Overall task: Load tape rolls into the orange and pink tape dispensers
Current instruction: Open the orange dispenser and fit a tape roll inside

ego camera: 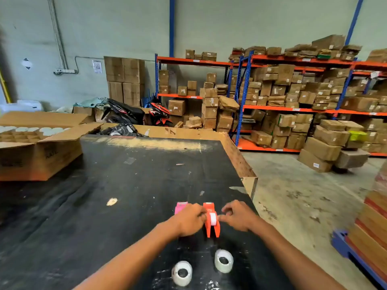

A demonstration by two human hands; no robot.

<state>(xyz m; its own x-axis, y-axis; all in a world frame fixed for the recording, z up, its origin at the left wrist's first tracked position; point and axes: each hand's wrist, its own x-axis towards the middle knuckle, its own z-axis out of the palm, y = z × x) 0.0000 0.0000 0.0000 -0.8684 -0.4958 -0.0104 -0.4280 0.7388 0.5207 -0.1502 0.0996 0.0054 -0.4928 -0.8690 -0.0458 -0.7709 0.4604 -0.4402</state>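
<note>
The orange tape dispenser (pixel 212 228) stands on the black table (pixel 125 185) with a white roll (pixel 213 218) seated in it. My left hand (pixel 189 219) pinches the roll's left side. My right hand (pixel 236 216) touches the roll's right side with its fingertips. The pink dispenser (pixel 180 207) stands just left of the orange one, partly hidden behind my left hand. Two clear tape rolls lie near the table's front edge, one (pixel 181 273) on the left and one (pixel 223 261) on the right.
An open cardboard box (pixel 39 151) with white cups and dividers sits at the table's back left. The table's right edge drops to a concrete floor (pixel 297 197). Shelves (pixel 293 109) stacked with cartons line the back wall. A blue pallet (pixel 351 250) with stacked goods stands at right.
</note>
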